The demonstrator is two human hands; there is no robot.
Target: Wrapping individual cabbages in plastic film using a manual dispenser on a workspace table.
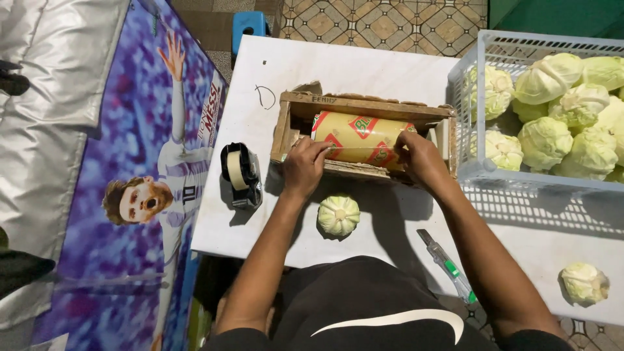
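White surface (364,71), far-right crate (478,117) of cabbages. Both hands on the wrap roll (361,138) in its wooden box (364,107): left hand (304,166) and right hand (419,156), fingers clamped at the ends. A tug might jolt the near cabbage (338,215); the utility knife (448,265) overhangs the edge.
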